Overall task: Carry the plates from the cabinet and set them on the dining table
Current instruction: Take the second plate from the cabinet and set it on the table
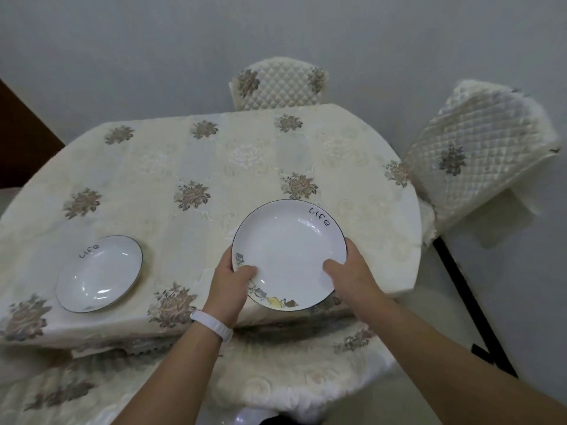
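Observation:
Both my hands hold a white plate with a dark rim, the word "life" and a small drawing on its near edge. My left hand grips its left near edge, thumb on top. My right hand grips its right near edge the same way. The plate hangs over the near right part of the dining table, which wears a cream cloth with brown flowers; I cannot tell whether it touches the cloth. A second matching plate lies flat on the table at the near left.
A quilted chair stands at the table's far side and another quilted chair at the right. A covered seat sits just below my arms at the near edge. A grey wall runs behind.

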